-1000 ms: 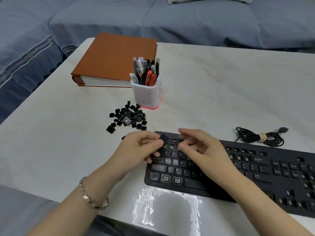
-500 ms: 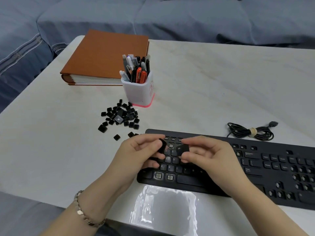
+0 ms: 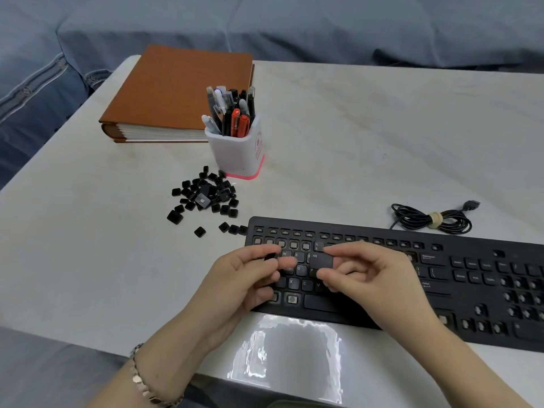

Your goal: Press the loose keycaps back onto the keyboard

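Far left: brown binder point(image 3: 176, 92) flat on the table point(image 3: 353, 142). Pen cup point(image 3: 235, 151) just right of it. Loose keycaps point(image 3: 206, 197) are piled in front of the cup, with a few strays near the top-left corner of the keyboard point(image 3: 459, 245). Your left hand point(image 3: 244, 281) pinches a small black keycap point(image 3: 270, 257) between thumb and fingers, over the keyboard's left end. Your right hand point(image 3: 374, 278) pinches a wider keycap marked Alt point(image 3: 322, 260) between thumb and forefinger, over the letter rows, just beside the left hand. Several sockets bare. Coiled cable point(image 3: 429, 219) behind the keyboard.

Loose black keycaps point(image 3: 206, 198) beside keyboard point(image 3: 471, 269) (many gaps)
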A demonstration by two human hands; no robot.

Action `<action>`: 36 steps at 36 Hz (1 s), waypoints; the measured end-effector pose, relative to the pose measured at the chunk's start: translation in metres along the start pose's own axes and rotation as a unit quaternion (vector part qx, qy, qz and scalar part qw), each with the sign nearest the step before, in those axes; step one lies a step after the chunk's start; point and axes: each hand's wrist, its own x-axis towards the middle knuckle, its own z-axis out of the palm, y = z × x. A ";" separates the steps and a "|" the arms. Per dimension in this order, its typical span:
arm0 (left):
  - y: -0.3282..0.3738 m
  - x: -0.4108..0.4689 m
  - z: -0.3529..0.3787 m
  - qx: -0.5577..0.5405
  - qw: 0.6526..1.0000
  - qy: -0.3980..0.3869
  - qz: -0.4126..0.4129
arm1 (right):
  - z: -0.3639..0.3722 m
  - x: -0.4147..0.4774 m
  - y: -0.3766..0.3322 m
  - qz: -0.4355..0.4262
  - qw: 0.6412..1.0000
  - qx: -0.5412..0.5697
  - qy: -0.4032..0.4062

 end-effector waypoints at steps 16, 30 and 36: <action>-0.008 -0.005 -0.014 -0.139 0.981 -0.035 -0.131 | -0.001 -0.008 0.051 -0.130 0.949 -0.287 -0.025; -0.012 -0.008 -0.034 -0.104 0.991 0.037 -0.075 | 0.012 -0.004 0.080 -0.199 0.902 -0.384 -0.003; -0.021 -0.002 -0.045 0.102 0.981 0.164 0.007 | 0.013 -0.004 0.082 -0.199 0.896 -0.397 0.003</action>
